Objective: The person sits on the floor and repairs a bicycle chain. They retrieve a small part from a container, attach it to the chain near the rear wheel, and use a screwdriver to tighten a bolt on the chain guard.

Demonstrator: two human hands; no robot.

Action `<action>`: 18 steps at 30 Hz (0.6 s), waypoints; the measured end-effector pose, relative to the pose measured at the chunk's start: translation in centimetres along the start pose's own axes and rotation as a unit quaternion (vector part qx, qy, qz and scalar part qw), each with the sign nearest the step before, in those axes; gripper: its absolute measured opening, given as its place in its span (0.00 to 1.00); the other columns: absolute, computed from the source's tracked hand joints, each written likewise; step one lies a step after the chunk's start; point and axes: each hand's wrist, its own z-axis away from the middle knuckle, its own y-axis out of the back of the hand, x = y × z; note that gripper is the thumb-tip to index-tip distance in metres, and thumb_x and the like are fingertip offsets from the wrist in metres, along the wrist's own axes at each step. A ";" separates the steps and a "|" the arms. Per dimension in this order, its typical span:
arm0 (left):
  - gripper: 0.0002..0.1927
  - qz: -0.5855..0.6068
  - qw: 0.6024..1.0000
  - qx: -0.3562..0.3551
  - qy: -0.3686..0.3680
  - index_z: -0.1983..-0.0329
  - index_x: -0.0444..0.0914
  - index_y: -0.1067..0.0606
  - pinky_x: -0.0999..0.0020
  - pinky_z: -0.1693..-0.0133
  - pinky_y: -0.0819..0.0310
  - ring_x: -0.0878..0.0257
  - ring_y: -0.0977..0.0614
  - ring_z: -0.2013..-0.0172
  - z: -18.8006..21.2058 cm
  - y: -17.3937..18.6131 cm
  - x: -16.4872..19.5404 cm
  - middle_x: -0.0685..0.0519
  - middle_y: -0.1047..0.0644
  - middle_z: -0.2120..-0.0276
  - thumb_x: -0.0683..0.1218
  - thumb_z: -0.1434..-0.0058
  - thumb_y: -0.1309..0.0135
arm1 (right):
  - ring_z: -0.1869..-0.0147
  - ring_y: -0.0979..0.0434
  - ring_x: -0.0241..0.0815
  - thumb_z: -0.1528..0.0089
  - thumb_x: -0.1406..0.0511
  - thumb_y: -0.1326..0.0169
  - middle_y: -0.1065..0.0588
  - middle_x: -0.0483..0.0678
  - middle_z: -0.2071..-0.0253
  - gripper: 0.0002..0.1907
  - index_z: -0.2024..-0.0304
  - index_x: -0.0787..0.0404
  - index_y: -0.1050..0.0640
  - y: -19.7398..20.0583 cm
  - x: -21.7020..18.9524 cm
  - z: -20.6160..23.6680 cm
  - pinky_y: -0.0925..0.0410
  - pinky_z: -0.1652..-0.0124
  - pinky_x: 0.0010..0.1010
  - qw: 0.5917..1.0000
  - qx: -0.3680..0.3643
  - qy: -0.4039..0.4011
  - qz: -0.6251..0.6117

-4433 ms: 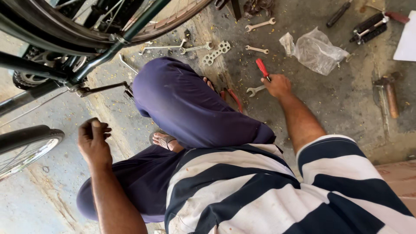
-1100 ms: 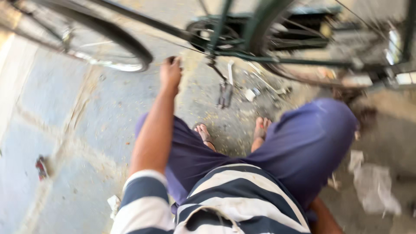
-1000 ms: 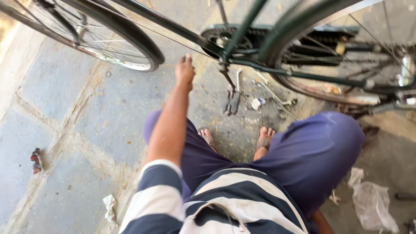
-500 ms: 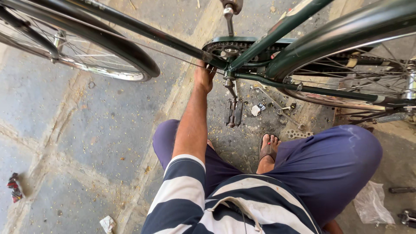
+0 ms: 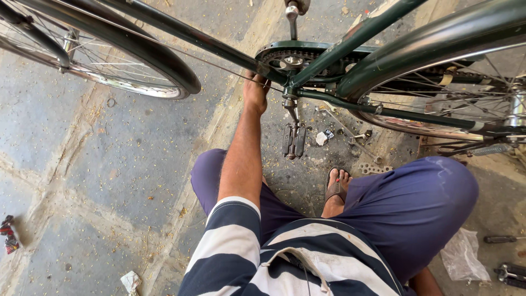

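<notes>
Grey stone floor (image 5: 98, 164), dusty, cracked, littered

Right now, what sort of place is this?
Likely an informal bicycle repair spot on the ground: a dark green bicycle over worn paving, loose tools lying about, and the left hand at the chainwheel.

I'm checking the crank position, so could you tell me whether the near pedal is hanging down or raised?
Hanging down: the pedal sits below the chainring, its crank arm pointing toward the floor.
</notes>
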 end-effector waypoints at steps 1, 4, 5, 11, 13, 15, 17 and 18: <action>0.14 -0.025 0.999 0.004 -0.021 0.45 0.43 0.27 0.70 0.59 0.28 0.66 0.23 0.60 -0.1 0.0 -0.1 0.57 0.22 0.56 0.42 0.33 0.48 | 0.52 0.22 0.55 0.35 0.59 0.41 0.24 0.57 0.52 0.18 0.47 0.62 0.24 0.0 0.2 0.1 0.29 0.53 0.45 1.000 0.001 0.000 -0.001; 0.14 -0.121 0.989 0.019 -0.079 0.43 0.38 0.28 0.73 0.65 0.29 0.67 0.24 0.65 -0.4 0.1 -0.3 0.55 0.21 0.57 0.37 0.30 0.53 | 0.52 0.22 0.54 0.34 0.59 0.41 0.24 0.57 0.52 0.17 0.47 0.62 0.24 0.0 1.0 0.2 0.29 0.53 0.44 1.000 0.004 -0.004 -0.005; 0.16 -0.168 0.981 0.024 -0.095 0.42 0.38 0.28 0.74 0.66 0.29 0.68 0.25 0.65 -0.5 0.1 -0.4 0.54 0.21 0.57 0.35 0.31 0.55 | 0.52 0.22 0.54 0.34 0.59 0.41 0.23 0.57 0.52 0.17 0.47 0.62 0.23 0.0 1.4 0.3 0.29 0.53 0.44 1.000 0.004 -0.006 -0.007; 0.16 -0.214 0.967 0.036 -0.135 0.41 0.37 0.29 0.71 0.67 0.30 0.67 0.26 0.67 -0.5 0.2 -1.3 0.53 0.20 0.59 0.33 0.29 0.57 | 0.53 0.21 0.53 0.33 0.60 0.41 0.23 0.57 0.53 0.16 0.48 0.63 0.23 -0.3 3.8 1.5 0.28 0.53 0.44 1.000 0.011 -0.026 -0.014; 0.19 -0.267 0.951 0.046 -0.153 0.40 0.38 0.30 0.71 0.65 0.29 0.67 0.24 0.66 -0.5 0.3 -1.3 0.53 0.20 0.58 0.32 0.31 0.58 | 0.53 0.21 0.53 0.33 0.60 0.41 0.23 0.57 0.53 0.16 0.48 0.63 0.23 -0.5 4.7 2.1 0.28 0.53 0.43 0.999 0.015 -0.032 -0.018; 0.24 -0.362 0.913 0.061 -0.178 0.39 0.39 0.30 0.69 0.63 0.27 0.66 0.23 0.65 -0.4 0.3 -1.1 0.52 0.19 0.58 0.30 0.35 0.61 | 0.53 0.21 0.52 0.33 0.60 0.41 0.23 0.57 0.53 0.16 0.48 0.63 0.23 -0.6 5.4 2.7 0.28 0.53 0.43 0.999 0.015 -0.040 -0.018; 0.21 -0.392 0.903 0.059 -0.168 0.41 0.38 0.28 0.65 0.62 0.26 0.62 0.21 0.64 -0.1 0.4 -0.7 0.49 0.18 0.59 0.31 0.34 0.60 | 0.53 0.21 0.52 0.33 0.60 0.41 0.22 0.57 0.54 0.16 0.48 0.63 0.23 -0.5 6.0 3.3 0.28 0.53 0.43 0.999 0.019 -0.047 -0.019; 0.20 -0.407 0.897 0.058 -0.163 0.43 0.38 0.27 0.64 0.61 0.25 0.60 0.20 0.63 -0.1 0.4 -0.6 0.47 0.18 0.60 0.32 0.34 0.59 | 0.53 0.21 0.52 0.33 0.60 0.41 0.22 0.57 0.54 0.16 0.48 0.64 0.23 -0.5 6.2 3.5 0.28 0.53 0.43 0.998 0.020 -0.049 -0.019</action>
